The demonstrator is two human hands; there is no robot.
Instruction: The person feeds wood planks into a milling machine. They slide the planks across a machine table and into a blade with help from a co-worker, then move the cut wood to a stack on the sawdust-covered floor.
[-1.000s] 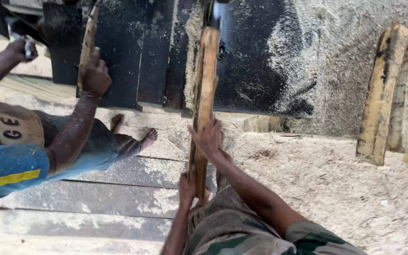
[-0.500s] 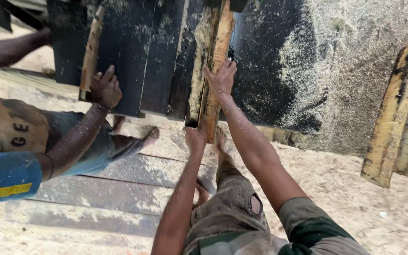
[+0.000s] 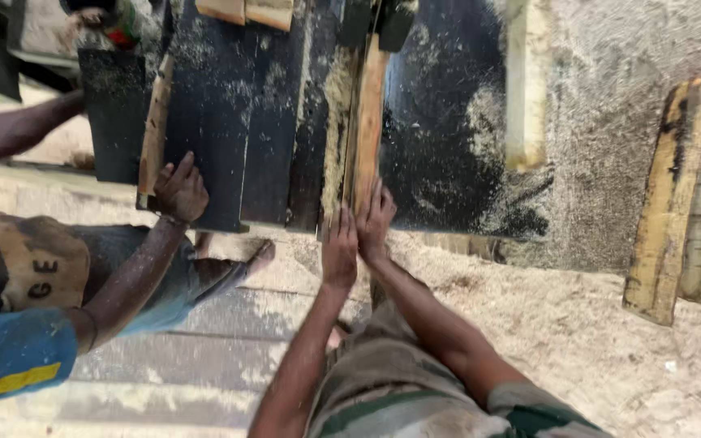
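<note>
here, left hand (image 3: 340, 253), right hand (image 3: 376, 219) against wooden plank (image 3: 369, 122), black saw table (image 3: 448, 138)

Two own hands, left (image 3: 340, 253) and right (image 3: 376, 217), against one wooden plank (image 3: 368, 122) on one black saw table (image 3: 448, 146). Left of the plank, one co-worker's hand (image 3: 178, 191) on one wooden strip (image 3: 154, 130). Right of the table, three stacked slabs (image 3: 691, 203).

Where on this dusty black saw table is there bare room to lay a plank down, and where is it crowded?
Free: the black table top between the plank under the left hand and right hand and the pale upright strip. Crowded: left of that plank, where the co-worker's hand holds a second plank, and the stacked offcuts at far right.
</note>
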